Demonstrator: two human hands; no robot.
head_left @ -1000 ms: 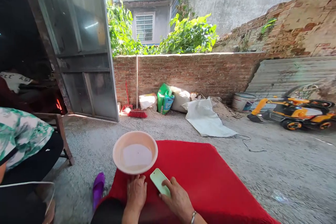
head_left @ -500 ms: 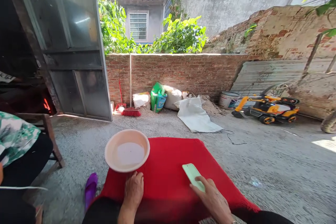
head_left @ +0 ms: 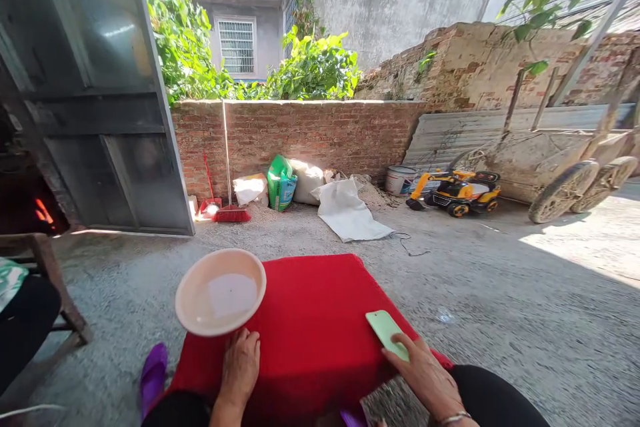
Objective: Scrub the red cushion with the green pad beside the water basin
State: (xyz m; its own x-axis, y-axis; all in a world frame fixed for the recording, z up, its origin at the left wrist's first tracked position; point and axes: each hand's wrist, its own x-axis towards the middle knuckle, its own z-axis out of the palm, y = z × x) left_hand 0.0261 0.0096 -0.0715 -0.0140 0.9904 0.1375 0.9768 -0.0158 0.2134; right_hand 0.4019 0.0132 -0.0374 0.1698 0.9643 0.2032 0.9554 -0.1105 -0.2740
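1. At the left edge, a seated person (head_left: 27,323) is cut off to a patch of green-and-white cloth and a dark leg; the wooden chair (head_left: 53,280) is cropped too.
2. The dark doorway, far left, is too dim to read beyond a red glow (head_left: 44,212).
3. A purple shoe (head_left: 153,373) at lower left is partly cut by the bottom edge, as is the bracelet (head_left: 454,417) on the right wrist.
4. The right hand (head_left: 423,373), lower right, pinches the near end of a phone-shaped slab (head_left: 384,330) between thumb and fingers, hiding that end; its underside is out of sight.
5. The slab is pale green, flat and round-cornered, tilted with its far end toward upper left, over the right part of the red cloth (head_left: 310,313).
6. The left hand (head_left: 241,360), lower centre-left, has its fingers close together by the basin (head_left: 193,297); whether they press on it, I cannot tell.
7. The basin is round and peach-coloured, with a bright whitish patch inside.
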